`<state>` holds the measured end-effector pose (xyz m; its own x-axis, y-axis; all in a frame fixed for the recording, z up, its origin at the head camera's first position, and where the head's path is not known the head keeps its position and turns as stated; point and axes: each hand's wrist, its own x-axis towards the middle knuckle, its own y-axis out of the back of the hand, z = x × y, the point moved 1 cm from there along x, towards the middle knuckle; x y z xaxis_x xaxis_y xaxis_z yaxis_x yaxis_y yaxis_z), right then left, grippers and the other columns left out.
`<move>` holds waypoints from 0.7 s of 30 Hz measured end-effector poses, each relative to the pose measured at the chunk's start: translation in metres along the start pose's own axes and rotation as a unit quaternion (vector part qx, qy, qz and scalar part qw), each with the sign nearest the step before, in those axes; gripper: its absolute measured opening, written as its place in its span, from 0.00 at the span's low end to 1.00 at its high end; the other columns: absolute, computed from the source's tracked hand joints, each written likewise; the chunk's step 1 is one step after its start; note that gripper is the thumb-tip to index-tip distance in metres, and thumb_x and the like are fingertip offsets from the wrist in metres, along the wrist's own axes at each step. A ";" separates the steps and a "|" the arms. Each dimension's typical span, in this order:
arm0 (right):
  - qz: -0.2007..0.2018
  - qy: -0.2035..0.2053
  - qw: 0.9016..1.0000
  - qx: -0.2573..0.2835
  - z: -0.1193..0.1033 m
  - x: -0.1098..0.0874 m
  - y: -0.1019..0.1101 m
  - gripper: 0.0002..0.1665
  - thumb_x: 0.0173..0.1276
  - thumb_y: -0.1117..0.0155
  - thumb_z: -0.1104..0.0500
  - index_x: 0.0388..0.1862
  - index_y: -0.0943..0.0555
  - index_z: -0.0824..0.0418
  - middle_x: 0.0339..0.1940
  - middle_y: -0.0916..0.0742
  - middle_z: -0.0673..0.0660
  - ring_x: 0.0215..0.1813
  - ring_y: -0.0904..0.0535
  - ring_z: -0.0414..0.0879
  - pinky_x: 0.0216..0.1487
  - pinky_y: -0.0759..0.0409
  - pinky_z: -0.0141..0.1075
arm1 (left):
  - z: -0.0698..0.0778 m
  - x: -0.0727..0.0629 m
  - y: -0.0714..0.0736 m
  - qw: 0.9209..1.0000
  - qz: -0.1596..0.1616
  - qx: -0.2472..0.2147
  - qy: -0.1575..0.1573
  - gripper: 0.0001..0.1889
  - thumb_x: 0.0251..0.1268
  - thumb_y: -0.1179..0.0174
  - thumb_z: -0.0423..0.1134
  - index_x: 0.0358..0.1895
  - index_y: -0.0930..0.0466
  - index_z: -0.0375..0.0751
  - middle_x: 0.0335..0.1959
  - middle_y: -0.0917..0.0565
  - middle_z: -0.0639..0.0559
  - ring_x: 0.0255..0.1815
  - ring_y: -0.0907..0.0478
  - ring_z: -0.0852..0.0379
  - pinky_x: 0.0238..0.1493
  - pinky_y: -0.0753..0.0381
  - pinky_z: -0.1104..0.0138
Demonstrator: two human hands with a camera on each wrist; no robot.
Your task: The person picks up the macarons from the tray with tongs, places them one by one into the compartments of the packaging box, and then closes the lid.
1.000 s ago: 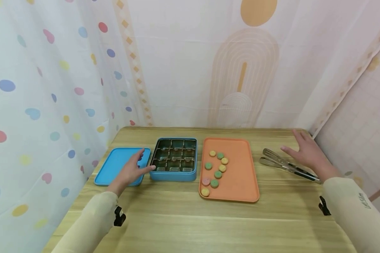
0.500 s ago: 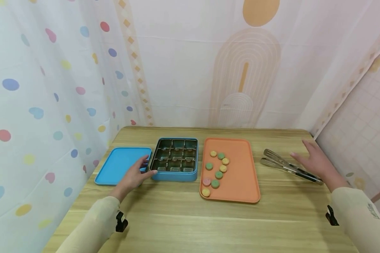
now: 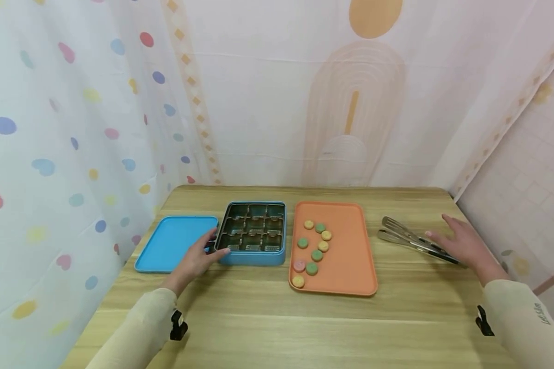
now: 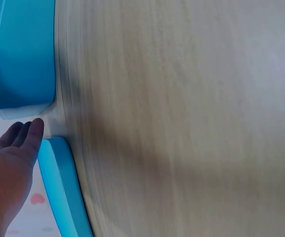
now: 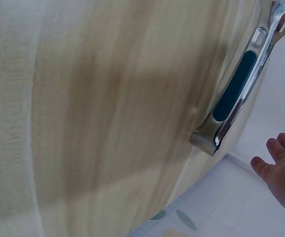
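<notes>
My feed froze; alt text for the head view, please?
A person's left grip is at a blue nine-compartment box beside a blue lid; the right grip is near metal tongs. Between them, small round cookies lie on an orange tray.

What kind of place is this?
Probably a small curtained-off work corner: patterned curtains hang behind a wooden table, which holds a tray of what look like little cookies.
</notes>
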<state>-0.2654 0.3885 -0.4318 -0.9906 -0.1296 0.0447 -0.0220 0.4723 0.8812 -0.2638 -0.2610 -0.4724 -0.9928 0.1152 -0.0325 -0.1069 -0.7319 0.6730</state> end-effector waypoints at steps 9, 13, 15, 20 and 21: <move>-0.026 -0.025 0.999 0.015 -0.001 0.000 -0.007 0.54 0.75 0.47 0.37 0.76 0.51 0.79 0.69 0.44 0.87 0.69 0.49 0.82 0.64 0.45 0.71 | -0.004 -0.004 0.002 1.000 -0.003 0.020 0.018 0.49 0.69 0.38 0.56 0.80 0.55 0.34 0.77 0.50 0.29 0.76 0.54 0.30 0.71 0.47 0.39; -0.032 -0.031 0.999 0.018 0.005 -0.005 -0.008 0.54 0.74 0.44 0.39 0.75 0.51 0.80 0.69 0.43 0.87 0.68 0.48 0.83 0.63 0.43 0.71 | -0.002 -0.002 0.000 1.000 -0.009 0.017 0.021 0.49 0.69 0.39 0.56 0.80 0.56 0.36 0.78 0.51 0.30 0.77 0.55 0.31 0.71 0.47 0.38; -0.037 -0.037 0.998 0.025 0.010 -0.008 -0.009 0.54 0.73 0.42 0.40 0.75 0.50 0.80 0.69 0.43 0.87 0.68 0.48 0.83 0.62 0.43 0.71 | -0.001 -0.001 -0.001 1.000 -0.012 0.018 0.020 0.48 0.69 0.39 0.56 0.80 0.56 0.37 0.78 0.51 0.30 0.77 0.54 0.31 0.71 0.47 0.38; -0.048 -0.057 0.996 0.053 0.019 -0.012 -0.013 0.55 0.71 0.38 0.40 0.75 0.49 0.79 0.69 0.42 0.85 0.68 0.46 0.82 0.62 0.41 0.70 | 0.000 0.003 -0.004 1.000 -0.016 0.017 0.020 0.47 0.70 0.39 0.54 0.81 0.56 0.38 0.78 0.51 0.30 0.77 0.54 0.31 0.71 0.47 0.39; -0.048 -0.059 0.995 0.058 0.021 -0.012 -0.013 0.55 0.71 0.37 0.41 0.75 0.49 0.79 0.69 0.41 0.85 0.68 0.45 0.81 0.62 0.40 0.70 | -0.001 0.004 -0.005 1.000 -0.016 0.014 0.020 0.47 0.70 0.38 0.54 0.81 0.56 0.38 0.78 0.51 0.30 0.77 0.54 0.31 0.71 0.47 0.39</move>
<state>-0.2558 0.4018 -0.4538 -0.9921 -0.0786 -0.0982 -0.1254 0.5618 0.8177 -0.2669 -0.2575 -0.4760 -0.9903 0.1105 -0.0845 -0.1382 -0.7085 0.6921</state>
